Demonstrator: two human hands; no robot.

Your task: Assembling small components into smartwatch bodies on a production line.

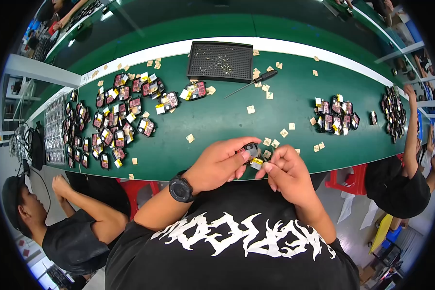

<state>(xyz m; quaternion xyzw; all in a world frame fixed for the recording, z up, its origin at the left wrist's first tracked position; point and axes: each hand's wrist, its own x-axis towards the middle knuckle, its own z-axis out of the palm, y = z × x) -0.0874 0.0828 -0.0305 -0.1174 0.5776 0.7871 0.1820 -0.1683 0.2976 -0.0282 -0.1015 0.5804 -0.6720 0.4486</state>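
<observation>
Nearest me, a black watch (181, 190) circled the worker's left wrist; past it the left hand (222, 162) gripped a small black gadget (251, 148) over the near edge of the green table (217, 121), thumb pressed on its face; the right hand (292, 176) was just beside it, thumb and forefinger drawn together by the gadget's yellow-and-white tab (257, 163); whether they pinched the tab, I couldn't tell. What mattered, I judged, was that the gadget lay between the hands, right of the left palm, its tab turned toward the right fingertips, the nearer free ones; fingers hid too much to read its long axis. Beyond lay scattered tan squares (251, 109); farther off, a screwdriver (266, 77) slanted beside a black tray (217, 79).
</observation>
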